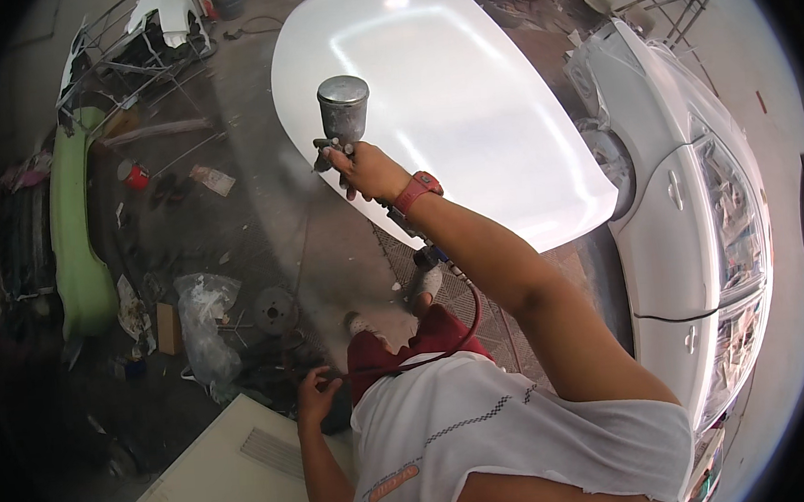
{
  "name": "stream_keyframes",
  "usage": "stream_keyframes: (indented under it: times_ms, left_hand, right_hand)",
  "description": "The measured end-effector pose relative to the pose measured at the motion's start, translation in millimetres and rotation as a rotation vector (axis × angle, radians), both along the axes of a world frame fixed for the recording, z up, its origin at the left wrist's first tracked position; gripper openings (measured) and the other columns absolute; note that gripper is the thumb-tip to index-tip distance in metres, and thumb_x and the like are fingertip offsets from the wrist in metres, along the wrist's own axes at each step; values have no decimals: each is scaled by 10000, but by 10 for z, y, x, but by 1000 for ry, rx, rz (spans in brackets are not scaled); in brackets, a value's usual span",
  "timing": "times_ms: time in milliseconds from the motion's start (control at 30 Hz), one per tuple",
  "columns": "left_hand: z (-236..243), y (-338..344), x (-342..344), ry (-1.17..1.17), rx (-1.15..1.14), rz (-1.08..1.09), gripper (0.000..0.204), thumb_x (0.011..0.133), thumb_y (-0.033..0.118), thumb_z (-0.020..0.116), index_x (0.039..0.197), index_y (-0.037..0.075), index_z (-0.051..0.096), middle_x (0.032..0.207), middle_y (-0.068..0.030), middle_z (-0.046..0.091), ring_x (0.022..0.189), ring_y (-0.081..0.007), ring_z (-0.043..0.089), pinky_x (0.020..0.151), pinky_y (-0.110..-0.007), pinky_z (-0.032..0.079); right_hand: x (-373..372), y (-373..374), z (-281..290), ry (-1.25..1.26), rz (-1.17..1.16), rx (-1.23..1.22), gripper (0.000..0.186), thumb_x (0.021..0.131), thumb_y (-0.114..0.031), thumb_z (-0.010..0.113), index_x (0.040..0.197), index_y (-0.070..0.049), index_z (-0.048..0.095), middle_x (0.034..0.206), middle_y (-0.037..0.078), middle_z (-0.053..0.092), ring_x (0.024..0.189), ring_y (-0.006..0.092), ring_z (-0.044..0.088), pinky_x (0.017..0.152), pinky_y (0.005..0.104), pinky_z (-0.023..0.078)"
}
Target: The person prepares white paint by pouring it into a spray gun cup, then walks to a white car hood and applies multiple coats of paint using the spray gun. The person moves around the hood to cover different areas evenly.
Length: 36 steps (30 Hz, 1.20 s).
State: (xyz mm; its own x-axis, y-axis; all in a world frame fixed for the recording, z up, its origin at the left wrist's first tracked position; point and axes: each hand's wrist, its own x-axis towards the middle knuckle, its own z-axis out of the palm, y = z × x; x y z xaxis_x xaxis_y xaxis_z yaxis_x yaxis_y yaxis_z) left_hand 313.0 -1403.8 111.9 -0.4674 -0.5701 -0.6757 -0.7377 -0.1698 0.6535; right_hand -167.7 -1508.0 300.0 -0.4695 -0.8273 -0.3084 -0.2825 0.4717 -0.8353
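My right hand (371, 172), with a red watch on its wrist, is wrapped round the handle of a spray gun (324, 154). A metal paint cup (343, 107) stands upright on top of the gun. The gun is over the left edge of a glossy white car hood (467, 109), apart from its surface as far as I can see. A dark red air hose (472, 316) runs from below the gun across my waist. My left hand (315, 394) is low at my left side, its fingers closed round the hose. Part of the gun's handle hides behind my right hand.
At the right stands a white car (672, 225) with its windows covered. A green bumper (79, 234) is at the left. On the floor lie a red can (133, 174), a clear plastic bag (208, 318) and a disc (275, 310). A pale cabinet (213, 474) stands at lower left.
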Motion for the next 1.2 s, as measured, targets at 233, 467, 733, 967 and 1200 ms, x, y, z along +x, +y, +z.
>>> stream_keyframes:
  times_ms: [233,467,733,967,1200]
  left_hand:
    - [135,44,-542,111,-35,-132,559,832,319,944,1302,110,725,1061,-138,790,988,-264,767,928,-405,584]
    - [408,356,-1653,114,-45,-362,529,847,398,920,1270,136,740,1055,-145,800,995,-294,784,906,-419,603]
    - [636,724,-2935,220,14,-522,527,869,423,906,1292,158,739,986,-116,786,926,-267,780,858,-391,605]
    - [934,866,-3748,168,96,-564,533,890,443,885,1308,151,728,933,-112,760,890,-278,765,830,-397,598]
    - [987,974,-3919,181,66,-561,543,907,458,866,1327,147,717,965,-134,770,924,-296,773,837,-416,601]
  right_hand:
    - [-713,654,161,88,-190,47,560,1108,-528,559,1110,6,726,729,61,637,559,174,660,498,329,540]
    - [-2053,1567,453,213,-399,76,536,1109,-524,582,1039,-1,673,709,45,622,550,146,633,468,320,503]
    - [-3507,2476,552,257,-529,62,519,1100,-520,586,953,-23,616,673,30,611,499,129,610,416,295,458]
    - [-4525,2987,484,309,-649,64,526,1098,-510,597,925,-15,631,652,42,622,464,139,593,397,310,434]
    - [-5341,3378,155,599,-732,207,613,1081,-544,587,992,48,717,677,149,706,558,294,710,583,444,556]
